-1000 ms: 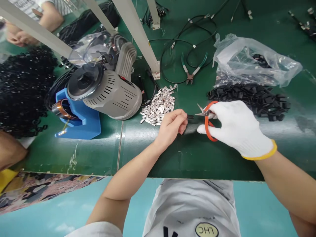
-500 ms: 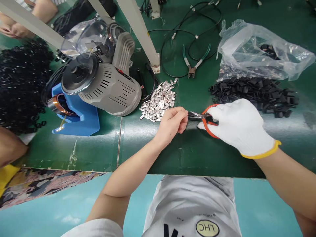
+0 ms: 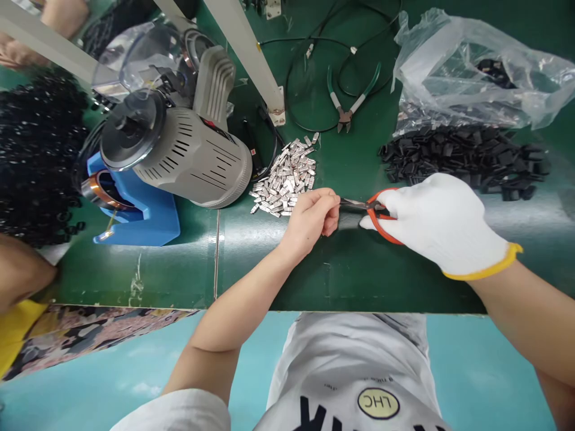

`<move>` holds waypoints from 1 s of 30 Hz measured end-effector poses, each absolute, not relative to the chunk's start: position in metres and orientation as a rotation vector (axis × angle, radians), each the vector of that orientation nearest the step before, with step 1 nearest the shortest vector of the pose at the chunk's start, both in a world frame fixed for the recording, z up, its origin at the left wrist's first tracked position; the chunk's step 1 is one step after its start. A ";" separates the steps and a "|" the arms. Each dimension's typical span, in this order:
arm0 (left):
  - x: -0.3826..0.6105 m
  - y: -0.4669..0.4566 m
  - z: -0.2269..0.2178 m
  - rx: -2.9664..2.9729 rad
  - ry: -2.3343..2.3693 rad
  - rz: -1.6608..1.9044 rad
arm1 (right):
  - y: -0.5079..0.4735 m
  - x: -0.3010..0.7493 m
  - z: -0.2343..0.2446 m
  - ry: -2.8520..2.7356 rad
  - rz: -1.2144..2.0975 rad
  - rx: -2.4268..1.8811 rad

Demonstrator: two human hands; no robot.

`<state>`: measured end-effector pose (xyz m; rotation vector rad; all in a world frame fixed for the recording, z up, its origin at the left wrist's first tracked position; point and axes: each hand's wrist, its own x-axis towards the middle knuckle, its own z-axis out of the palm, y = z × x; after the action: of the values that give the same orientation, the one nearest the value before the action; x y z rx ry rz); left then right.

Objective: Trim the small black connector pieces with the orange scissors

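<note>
My right hand [image 3: 442,221], in a white glove with a yellow cuff, is closed around orange-handled scissors [image 3: 375,209]. Their narrow dark blades point left and look closed, with the tips meeting my left fingertips. My bare left hand [image 3: 311,220] is pinched there; whatever sits between thumb and finger is too small or hidden to make out. Just behind the left hand lies a heap of small silver metal connectors [image 3: 284,179]. Beyond my right hand spreads a pile of small black plastic pieces [image 3: 467,157].
Green-handled cutters [image 3: 345,117] and a looped black cable [image 3: 291,90] lie farther back. A clear plastic bag [image 3: 485,72] is at the back right. To the left stand a grey machine [image 3: 188,155], a blue tape dispenser [image 3: 157,215], a white post [image 3: 251,60] and a co-worker's arm [image 3: 22,269].
The scissor blades, apart before, now look closed together at my left fingertips. Both hands stay nearly in place, while the whole view has shifted slightly.
</note>
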<state>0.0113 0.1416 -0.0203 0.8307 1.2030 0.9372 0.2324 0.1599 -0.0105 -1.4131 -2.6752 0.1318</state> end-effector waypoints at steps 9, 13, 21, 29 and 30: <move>0.016 0.139 -0.019 0.877 1.184 0.957 | 0.153 0.231 -0.004 -2.784 0.060 -1.437; 0.018 0.139 -0.019 0.925 1.208 0.976 | 0.151 0.232 -0.009 -2.768 0.058 -1.452; 0.013 0.140 -0.020 1.041 1.194 1.005 | 0.154 0.227 -0.005 -2.642 0.815 -1.518; 0.009 0.141 -0.021 1.121 1.209 0.992 | 0.149 0.225 -0.007 -2.651 0.023 -1.559; 0.009 0.141 -0.021 1.141 1.219 0.981 | 0.149 0.225 -0.006 -2.663 0.008 -1.528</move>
<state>0.0091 0.1407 -0.0209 1.1411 1.2192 0.9813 0.2248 0.1490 -0.0060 -1.5279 -2.6631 0.0077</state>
